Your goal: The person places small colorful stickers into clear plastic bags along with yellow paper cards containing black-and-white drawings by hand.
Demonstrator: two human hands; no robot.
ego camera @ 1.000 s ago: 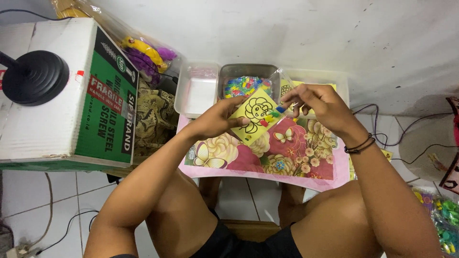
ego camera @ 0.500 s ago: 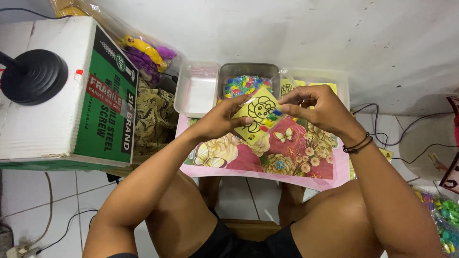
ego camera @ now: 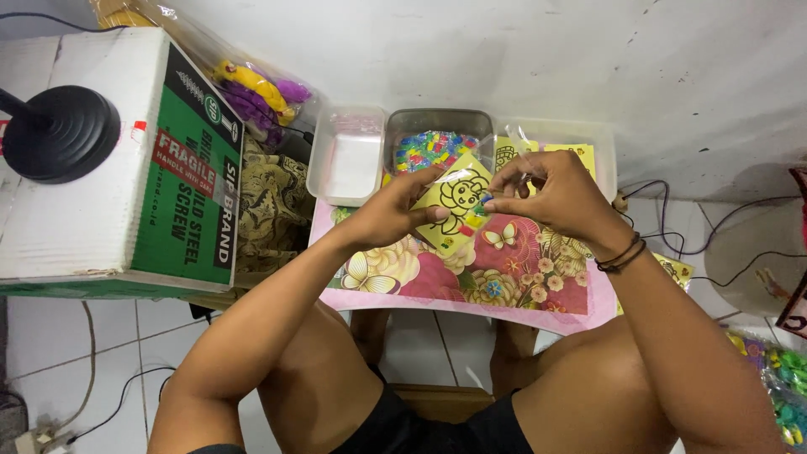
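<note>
Yellow card (ego camera: 454, 206) printed with a cartoon flower outline sits tilted between both hands, raised just above a small tabletop (ego camera: 403, 273) covered in a pink cloth patterned with flowers and butterflies. The left hand (ego camera: 393, 212) grips the card along its left edge, thumb laid across the front and fingers curled behind. The right hand (ego camera: 551, 195) is closed at the card's right edge, its fingertips pinched together beside a few small coloured pieces on the card; whether it pinches one of them cannot be told. A dark band circles the right wrist.

Just beyond the hands, three shallow trays stand in a row against the white wall: a clear plastic tray (ego camera: 346, 160) on the left, a metal tray (ego camera: 437, 143) filled with small multicoloured beads in the middle, and another clear tray (ego camera: 580, 139) holding more yellow cards on the right.

To the left stands a green and white cardboard box (ego camera: 126, 193) with a round black base (ego camera: 60, 133) resting on top.
</note>
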